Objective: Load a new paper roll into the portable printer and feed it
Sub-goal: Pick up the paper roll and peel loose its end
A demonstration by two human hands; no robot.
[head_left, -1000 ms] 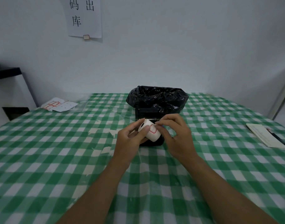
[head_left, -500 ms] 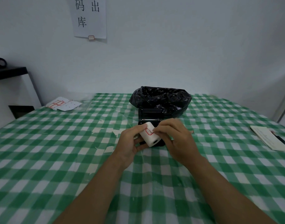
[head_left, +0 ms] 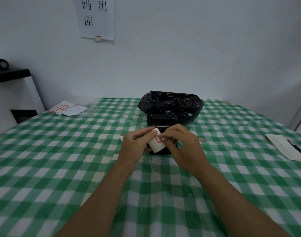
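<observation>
A white paper roll [head_left: 155, 144] with a red-outlined label sits between both hands, just above the table. My left hand [head_left: 135, 147] grips it from the left, thumb on top. My right hand [head_left: 182, 147] pinches the roll's upper right edge with its fingertips. Right behind the roll lies the black portable printer [head_left: 159, 123], its lid raised; my hands and the roll hide its front part.
A bin lined with a black bag [head_left: 171, 104] stands behind the printer. Label sheets [head_left: 68, 109] lie at the far left, a notepad with a pen [head_left: 286, 147] at the right. A small scrap [head_left: 201, 139] lies right of my hand. Green checked cloth [head_left: 61, 159] covers the table.
The roll has dropped lower and tilted, its end now facing up-left. Both hands stayed on it and shifted slightly toward the table.
</observation>
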